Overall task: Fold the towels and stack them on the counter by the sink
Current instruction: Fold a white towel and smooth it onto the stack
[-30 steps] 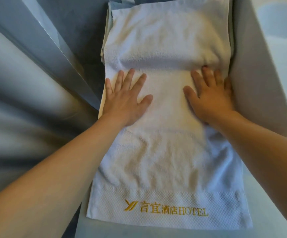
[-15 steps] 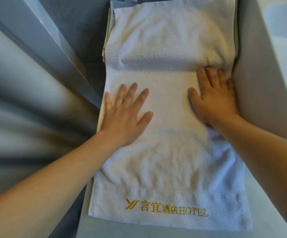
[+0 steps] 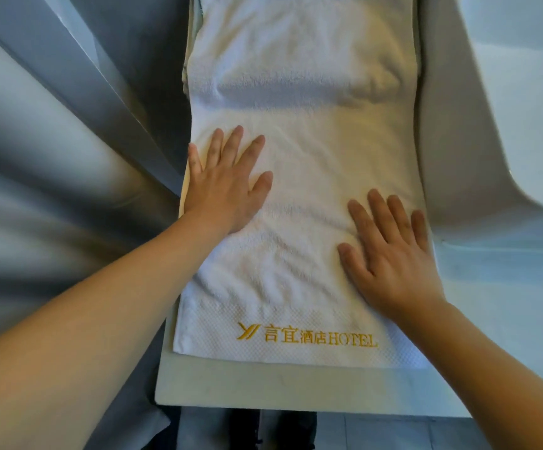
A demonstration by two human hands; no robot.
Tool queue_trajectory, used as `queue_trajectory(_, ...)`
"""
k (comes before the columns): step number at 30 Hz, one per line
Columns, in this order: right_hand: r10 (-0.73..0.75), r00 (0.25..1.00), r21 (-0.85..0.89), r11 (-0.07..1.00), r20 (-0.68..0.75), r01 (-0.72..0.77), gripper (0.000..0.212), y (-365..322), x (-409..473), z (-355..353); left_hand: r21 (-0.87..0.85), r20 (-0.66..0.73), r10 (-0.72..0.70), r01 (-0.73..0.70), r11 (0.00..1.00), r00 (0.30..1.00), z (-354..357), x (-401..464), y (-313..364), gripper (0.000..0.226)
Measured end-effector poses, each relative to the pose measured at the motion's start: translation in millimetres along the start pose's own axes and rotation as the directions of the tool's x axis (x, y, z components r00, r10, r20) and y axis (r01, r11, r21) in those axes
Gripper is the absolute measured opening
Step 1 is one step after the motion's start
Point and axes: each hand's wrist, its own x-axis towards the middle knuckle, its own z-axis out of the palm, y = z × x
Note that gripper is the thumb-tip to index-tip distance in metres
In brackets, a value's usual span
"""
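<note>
A white hotel towel with gold embroidered lettering near its front hem lies lengthwise on the white counter. Its far part rides up over a raised pile of folded towels. My left hand presses flat on the towel's left edge with fingers spread. My right hand lies flat on the towel's right side, nearer to me, fingers straight.
A white sink basin sits to the right of the towel. A grey wall or door panel runs along the left of the counter. The counter's front edge is just below the towel's hem, with dark floor beyond.
My right hand has slid along the towel's right side toward me. My left hand has stayed near the left edge, shifting slightly toward me.
</note>
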Motion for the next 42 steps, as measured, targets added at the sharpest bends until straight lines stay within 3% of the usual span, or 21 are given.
queue_trajectory(4, 0.027, 1.0, -0.048, 0.998, -0.012, -0.028, 0.074, 3, 4, 5, 0.009, -0.07, -0.022, 0.022, 1.0, 0.997, -17, -24, 19, 0.066)
queue_trajectory(7, 0.028, 1.0, -0.039, 0.999, -0.006, -0.028, 0.075, 4, 3, 5, -0.122, -0.152, 0.086, -0.105, 0.987, 0.985, -15, -93, 31, 0.069)
queue_trajectory(11, 0.012, 1.0, -0.041, 0.999, 0.022, -0.012, 0.077, 4, 5, 5, -0.036, -0.042, 0.114, -0.116, 0.993, 0.993, 21, -155, 3, 0.072)
queue_trajectory(17, -0.066, 0.997, -0.027, 0.997, 0.034, 0.067, 0.078, 22, -11, -7, 0.025, -0.009, -0.011, 0.011, 1.0, 1.0, 23, -156, 2, 0.084)
queue_trajectory(19, -0.183, 0.983, -0.042, 0.983, -0.027, 0.181, 0.072, 24, -44, -20, 0.031, -0.005, 0.093, -0.092, 0.995, 0.996, 13, -176, 3, 0.084)
queue_trajectory(22, -0.352, 0.933, -0.079, 0.931, 0.071, 0.357, 0.062, 16, -102, -22, -0.013, 0.016, 0.239, -0.239, 0.971, 0.971, 1, -211, 4, 0.074)
queue_trajectory(27, -0.213, 0.954, -0.185, 0.95, 0.211, 0.253, 0.047, 6, -119, -32, 0.061, 0.008, 0.215, -0.215, 0.975, 0.976, -8, -215, 12, 0.054)
queue_trajectory(29, -0.223, 0.935, -0.258, 0.92, 0.278, 0.296, 0.049, 2, -118, -43, 0.009, 0.064, 0.164, -0.165, 0.986, 0.984, -22, -211, 13, 0.046)
queue_trajectory(31, -0.22, 0.931, -0.282, 0.91, 0.291, 0.303, 0.037, -2, -112, -59, -0.134, 0.168, 0.044, -0.021, 0.991, 0.985, -40, -203, 10, 0.024)
queue_trajectory(33, -0.161, 0.952, -0.258, 0.938, 0.261, 0.23, 0.03, -4, -97, -82, -0.256, 0.221, -0.106, 0.162, 0.953, 0.969, -57, -192, 5, 0.007)
queue_trajectory(35, -0.083, 0.969, -0.192, 0.973, 0.233, 0.129, 0.029, -3, -78, -110, -0.373, 0.162, -0.252, 0.296, 0.879, 0.954, -77, -183, -5, 0.018)
queue_trajectory(37, 0.009, 0.981, -0.12, 0.993, 0.194, 0.015, 0.029, 1, -54, -140, -0.572, 0.123, -0.42, 0.41, 0.71, 0.899, -96, -171, -14, 0.022)
queue_trajectory(39, 0.112, 0.98, -0.048, 0.993, 0.165, -0.106, 0.032, 5, -29, -167, -0.796, 0.141, -0.509, 0.403, 0.452, 0.849, -112, -151, -21, 0.013)
queue_trajectory(40, 0.147, 0.979, 0.001, 0.989, 0.144, -0.149, 0.032, 7, -15, -177, -0.847, 0.144, -0.522, 0.378, 0.375, 0.84, -120, -139, -23, 0.01)
queue_trajectory(42, 0.21, 0.974, 0.152, 0.963, 0.08, -0.221, 0.029, 9, 15, -191, -0.859, 0.089, -0.509, 0.325, 0.396, 0.856, -133, -114, -26, 0.019)
